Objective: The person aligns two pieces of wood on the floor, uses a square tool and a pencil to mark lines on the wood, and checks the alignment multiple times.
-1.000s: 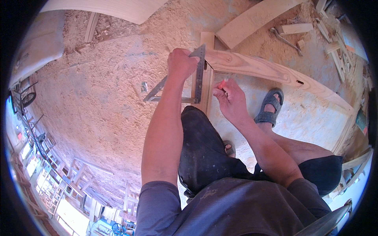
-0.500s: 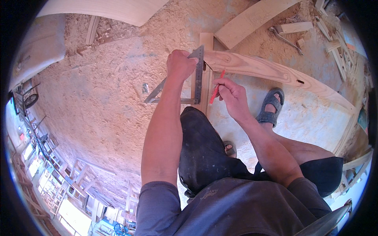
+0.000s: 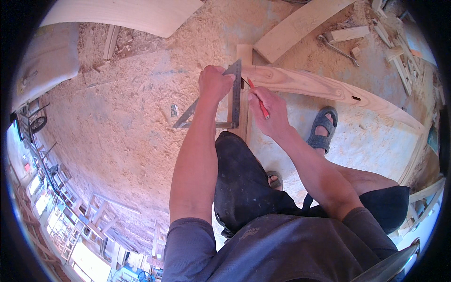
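My left hand (image 3: 216, 83) is closed on the upper part of a metal triangle square (image 3: 237, 96), whose graduated long edge lies along a narrow wooden piece (image 3: 244, 120). A red pencil (image 3: 265, 109) is gripped in my right hand (image 3: 270, 110), its tip pointing up and left close to the square's edge. Near that tip, a dark slot (image 3: 243, 83) shows in the wood. From there a curved wooden board (image 3: 305, 83) with visible grain stretches right, with a second dark slot (image 3: 356, 98) in it. My left fingers are partly hidden behind the hand.
A wide plank (image 3: 300, 30) lies at the far side on the sawdust-covered floor. Beside it are a metal wrench (image 3: 340, 50) and a short wood block (image 3: 347, 34). Offcuts (image 3: 399, 61) pile at the far right. A large pale panel (image 3: 122, 14) is at the far left.
My right hand has moved slightly left and tilted the pencil, bringing its tip up beside the square's edge. My left hand stays on the square.
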`<control>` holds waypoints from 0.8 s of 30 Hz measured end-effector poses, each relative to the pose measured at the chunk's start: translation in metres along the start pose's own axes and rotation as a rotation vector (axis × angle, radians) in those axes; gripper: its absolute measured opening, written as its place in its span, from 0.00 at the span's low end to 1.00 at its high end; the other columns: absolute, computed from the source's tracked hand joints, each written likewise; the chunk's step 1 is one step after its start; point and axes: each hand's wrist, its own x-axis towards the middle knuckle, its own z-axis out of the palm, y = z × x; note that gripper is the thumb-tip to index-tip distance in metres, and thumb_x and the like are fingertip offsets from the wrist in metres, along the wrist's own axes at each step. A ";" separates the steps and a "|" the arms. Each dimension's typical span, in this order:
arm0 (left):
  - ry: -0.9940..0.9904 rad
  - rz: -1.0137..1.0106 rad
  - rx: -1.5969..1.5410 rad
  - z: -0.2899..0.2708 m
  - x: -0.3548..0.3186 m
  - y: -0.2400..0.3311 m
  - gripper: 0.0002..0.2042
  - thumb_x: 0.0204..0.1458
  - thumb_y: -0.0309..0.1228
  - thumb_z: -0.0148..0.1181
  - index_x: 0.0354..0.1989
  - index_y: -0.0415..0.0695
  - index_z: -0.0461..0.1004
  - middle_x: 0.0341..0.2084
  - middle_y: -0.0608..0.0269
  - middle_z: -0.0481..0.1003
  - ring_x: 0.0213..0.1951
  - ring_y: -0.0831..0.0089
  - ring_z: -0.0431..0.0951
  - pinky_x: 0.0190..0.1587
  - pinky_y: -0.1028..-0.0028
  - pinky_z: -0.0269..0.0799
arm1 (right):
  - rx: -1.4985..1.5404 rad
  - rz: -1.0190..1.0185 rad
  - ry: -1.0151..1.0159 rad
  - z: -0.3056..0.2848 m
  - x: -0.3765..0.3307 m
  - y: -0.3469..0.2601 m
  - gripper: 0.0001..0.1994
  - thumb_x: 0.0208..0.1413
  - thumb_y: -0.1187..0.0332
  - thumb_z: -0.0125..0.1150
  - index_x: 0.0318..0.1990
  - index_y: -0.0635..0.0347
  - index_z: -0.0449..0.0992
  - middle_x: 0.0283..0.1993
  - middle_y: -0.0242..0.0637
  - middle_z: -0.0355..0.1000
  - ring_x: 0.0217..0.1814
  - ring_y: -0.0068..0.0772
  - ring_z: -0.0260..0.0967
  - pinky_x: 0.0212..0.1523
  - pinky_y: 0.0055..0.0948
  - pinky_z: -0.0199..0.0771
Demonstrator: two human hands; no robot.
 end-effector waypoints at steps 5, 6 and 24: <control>0.030 0.039 -0.001 0.004 0.000 -0.004 0.15 0.44 0.35 0.74 0.20 0.34 0.77 0.15 0.48 0.73 0.20 0.60 0.75 0.29 0.60 0.70 | -0.026 0.008 -0.010 0.011 0.015 -0.005 0.02 0.62 0.73 0.60 0.39 0.60 0.75 0.32 0.45 0.75 0.35 0.52 0.76 0.35 0.45 0.75; 0.030 0.041 0.006 0.004 0.000 -0.004 0.15 0.44 0.35 0.74 0.20 0.34 0.78 0.15 0.48 0.74 0.20 0.60 0.75 0.29 0.60 0.70 | -0.051 0.016 -0.019 0.013 0.016 -0.004 0.02 0.62 0.73 0.60 0.40 0.61 0.76 0.34 0.45 0.76 0.36 0.51 0.77 0.37 0.43 0.75; -0.018 0.008 -0.035 -0.002 -0.002 0.001 0.14 0.41 0.34 0.72 0.20 0.35 0.76 0.25 0.39 0.79 0.34 0.43 0.82 0.41 0.53 0.77 | -0.087 -0.046 0.043 0.024 0.024 -0.003 0.01 0.56 0.76 0.60 0.35 0.61 0.74 0.29 0.46 0.73 0.30 0.52 0.75 0.31 0.45 0.72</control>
